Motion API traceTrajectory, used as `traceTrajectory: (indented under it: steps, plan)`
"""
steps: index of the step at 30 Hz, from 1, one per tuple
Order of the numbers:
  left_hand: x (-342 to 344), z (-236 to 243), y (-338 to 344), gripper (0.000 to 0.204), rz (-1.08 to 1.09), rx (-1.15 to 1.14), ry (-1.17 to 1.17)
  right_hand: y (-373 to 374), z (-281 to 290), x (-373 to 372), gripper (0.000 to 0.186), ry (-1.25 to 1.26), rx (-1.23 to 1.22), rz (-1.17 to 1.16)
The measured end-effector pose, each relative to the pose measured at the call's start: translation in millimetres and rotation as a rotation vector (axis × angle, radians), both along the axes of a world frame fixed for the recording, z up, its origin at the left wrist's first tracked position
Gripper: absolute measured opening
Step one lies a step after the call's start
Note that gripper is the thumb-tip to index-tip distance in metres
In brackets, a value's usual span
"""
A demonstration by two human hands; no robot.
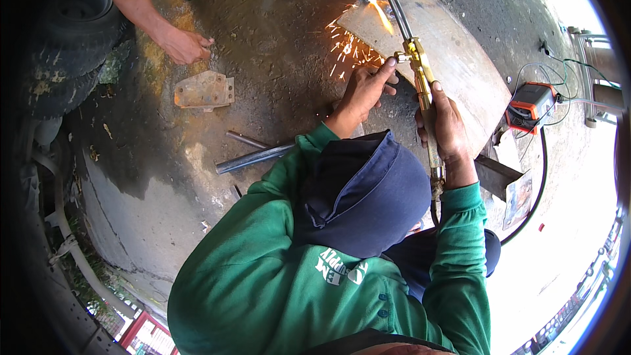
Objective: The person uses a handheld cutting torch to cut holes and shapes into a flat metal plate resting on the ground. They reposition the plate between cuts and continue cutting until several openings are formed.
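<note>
1. A brass-and-steel cutting torch [426,92] lies in the upper centre-right of the frame, over a large tan metal plate [453,52].
2. Its long axis runs steeply, from the hose end beside the right cuff, near the middle of the frame, up and slightly left to the angled head near the top edge; the head bends toward the left.
3. A bright flame streak [381,16] shows below the head, and orange sparks [345,49] scatter left of the plate's corner.
4. The right hand [448,125] has its grip clamped around the torch handle, thumb lying along it toward the head.
5. The left hand [368,87] reaches in from the left, its thumb at the small side valve knob [402,57]; whether its grip is closed on the knob cannot be told.
6. Both arms wear green sleeves [460,250]; a navy hood [368,197] fills the centre.
7. In the upper left, a co-worker's hand [187,46] hangs above a rusty bracket [204,90] on the stained concrete floor [276,59].
8. Metal tubes [255,158] lie left of centre; an orange-and-black device [531,105] stands at the right, near a curving black hose [543,184].
</note>
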State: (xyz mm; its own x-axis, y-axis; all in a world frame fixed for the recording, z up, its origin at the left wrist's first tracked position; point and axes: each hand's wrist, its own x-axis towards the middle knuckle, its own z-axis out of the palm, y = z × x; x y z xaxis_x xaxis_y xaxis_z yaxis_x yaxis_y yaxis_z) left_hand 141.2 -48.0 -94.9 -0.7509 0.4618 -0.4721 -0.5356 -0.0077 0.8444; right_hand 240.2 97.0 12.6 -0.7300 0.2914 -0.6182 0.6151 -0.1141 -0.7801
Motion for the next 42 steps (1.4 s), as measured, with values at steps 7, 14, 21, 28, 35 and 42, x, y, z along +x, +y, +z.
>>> traceTrajectory:
  steps: [7, 14, 21, 28, 35, 42]
  plan:
    - [1, 3, 0, 0.06, 0.009, 0.002, -0.008, 1, -3, 1, 0.062, 0.012, -0.01, 0.003]
    - [1, -3, 0, 0.062, 0.0, 0.016, 0.003, 1, -2, 1, 0.062, 0.014, -0.022, 0.008]
    - [1, -2, 0, 0.067, 0.008, 0.011, 0.005, 1, -5, 1, 0.064, 0.014, -0.014, 0.016]
    - [1, -2, 0, 0.069, 0.005, 0.032, -0.002, 2, -5, 1, 0.063, 0.007, -0.027, -0.001]
    - [0, -3, -1, 0.071, 0.001, 0.021, -0.008, -1, -3, -1, 0.058, 0.016, -0.035, -0.011]
    - [1, 0, 0, 0.069, 0.029, 0.073, -0.022, 3, -14, -1, 0.061, 0.085, -0.1, -0.012]
